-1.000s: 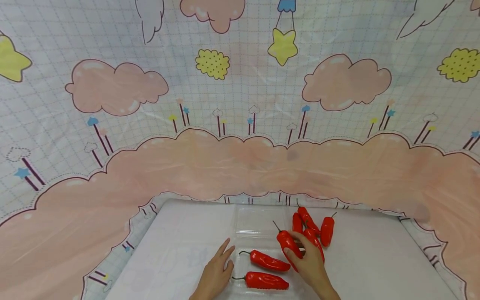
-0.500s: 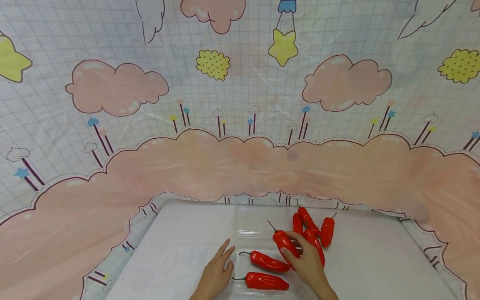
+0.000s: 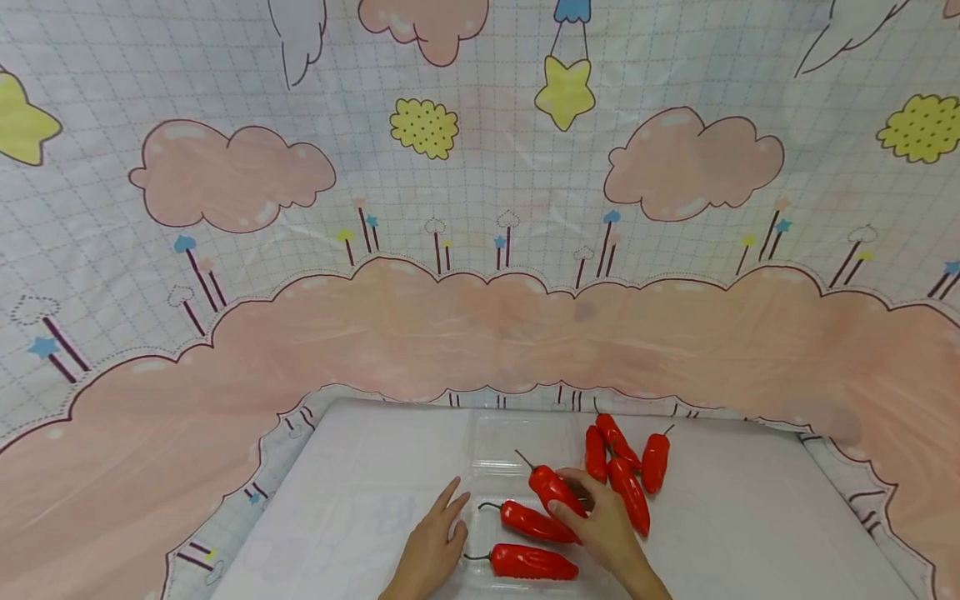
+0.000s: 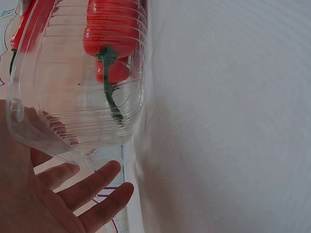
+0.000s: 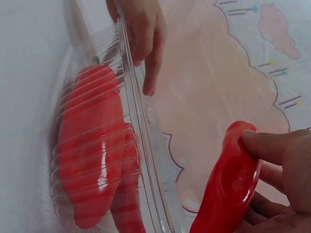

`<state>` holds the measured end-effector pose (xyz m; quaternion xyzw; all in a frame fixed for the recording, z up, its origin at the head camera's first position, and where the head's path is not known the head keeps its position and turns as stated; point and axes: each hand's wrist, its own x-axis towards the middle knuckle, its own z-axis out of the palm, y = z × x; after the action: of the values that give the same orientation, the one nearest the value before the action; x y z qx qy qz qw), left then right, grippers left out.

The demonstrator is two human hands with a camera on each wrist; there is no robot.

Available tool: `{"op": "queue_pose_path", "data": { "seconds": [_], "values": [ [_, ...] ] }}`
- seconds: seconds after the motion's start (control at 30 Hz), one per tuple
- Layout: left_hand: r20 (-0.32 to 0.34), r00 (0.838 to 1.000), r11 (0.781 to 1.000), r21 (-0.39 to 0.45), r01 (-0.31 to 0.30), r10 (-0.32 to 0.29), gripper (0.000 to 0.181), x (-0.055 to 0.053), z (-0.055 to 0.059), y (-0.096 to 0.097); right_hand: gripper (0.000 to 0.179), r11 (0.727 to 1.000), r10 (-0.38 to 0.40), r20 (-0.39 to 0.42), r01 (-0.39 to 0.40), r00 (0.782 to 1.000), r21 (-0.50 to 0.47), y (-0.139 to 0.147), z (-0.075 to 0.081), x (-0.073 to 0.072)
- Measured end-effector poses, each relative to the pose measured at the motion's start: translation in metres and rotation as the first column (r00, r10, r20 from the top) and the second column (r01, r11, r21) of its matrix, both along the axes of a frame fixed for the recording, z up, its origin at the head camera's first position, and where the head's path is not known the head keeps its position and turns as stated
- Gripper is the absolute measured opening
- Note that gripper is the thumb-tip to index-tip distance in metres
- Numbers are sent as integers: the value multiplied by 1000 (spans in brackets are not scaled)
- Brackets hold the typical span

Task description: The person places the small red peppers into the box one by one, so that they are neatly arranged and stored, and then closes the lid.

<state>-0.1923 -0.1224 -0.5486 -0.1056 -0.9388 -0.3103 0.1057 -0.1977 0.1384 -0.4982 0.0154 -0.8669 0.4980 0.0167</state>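
Observation:
A clear plastic clamshell box (image 4: 58, 107) stands on the white table, its lid (image 3: 517, 442) folded back behind it. In the base lie two glossy red chili peppers, an upper one (image 3: 532, 522) and a lower one (image 3: 534, 562), stems leftward. My right hand (image 3: 609, 533) pinches a third red chili pepper (image 3: 551, 487) between thumb and fingers, over the far right part of the base. In the right wrist view the held pepper (image 5: 228, 179) shows beside the box wall. My left hand (image 3: 433, 542) lies at the box's left edge, fingers outstretched.
Several more red chili peppers (image 3: 628, 496) lie loosely grouped right of the lid; one (image 3: 655, 462) rests slightly apart from them. A patterned cloth (image 3: 480, 333) with pink clouds rises behind the white table (image 3: 360, 467).
My right hand has carried its chili pepper leftward, away from the group and over the box base. The left hand has stayed in place.

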Motion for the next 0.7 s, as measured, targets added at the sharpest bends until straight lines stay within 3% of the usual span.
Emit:
{"op": "queue_pose_path", "data": {
  "seconds": [0.7],
  "values": [
    [9,1000,1000,-1,6,-6,39,1,1,-1,54,987,159,55,-160,986,13,-5,-4,1]
  ]
}}
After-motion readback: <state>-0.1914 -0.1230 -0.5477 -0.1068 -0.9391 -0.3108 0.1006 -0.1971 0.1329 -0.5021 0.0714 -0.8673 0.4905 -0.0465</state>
